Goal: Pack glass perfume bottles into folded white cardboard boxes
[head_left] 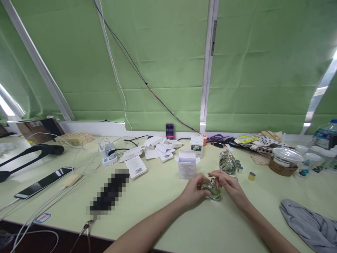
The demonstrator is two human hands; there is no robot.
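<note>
On the table in front of me stands a small rounded clear glass bottle (213,192) with a narrow neck and green matter inside. My left hand (194,189) is closed around its left side, thumb across the front. My right hand (231,185) is at the bottle's right side and neck, with its fingers curled behind the neck; anything small between those fingers is hidden. Just beyond, an open white carton (187,168) stands with its flaps up. More similar glass bottles (227,163) sit behind my right hand, near a yellow cap with a grey top (251,176).
Flattened white cartons (137,165) lie at centre left, beside a closed carton (197,147). A power strip (108,156), charging cables and a phone (43,182) occupy the left. To the right are a lidded plastic bowl (285,160), plastic cups (313,163) and grey cloth (309,225).
</note>
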